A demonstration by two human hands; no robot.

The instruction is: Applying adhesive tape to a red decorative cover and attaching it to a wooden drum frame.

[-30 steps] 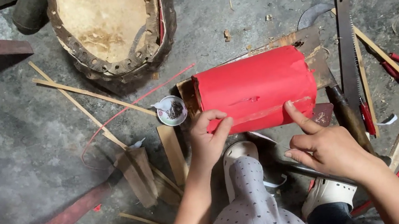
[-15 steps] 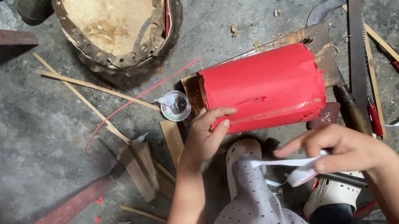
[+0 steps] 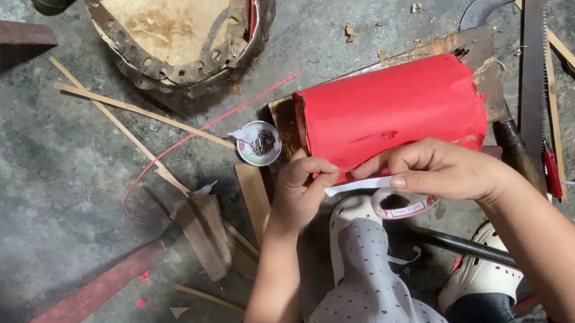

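From the head camera, a red paper-wrapped cylinder [image 3: 391,110] lies on its side on the concrete floor [image 3: 13,174] beside a handsaw [image 3: 536,68]. At its near edge the left hand [image 3: 304,191] pinches the free end of a white tape strip [image 3: 353,186], and the right hand [image 3: 443,171] grips the tape roll [image 3: 403,203], fingers curled around it. The paper looks already wrapped round with the strip not yet pressed down, so sealing the seam seems left to do; the seam itself is hidden under the hands, and the cylinder's core cannot be made out.
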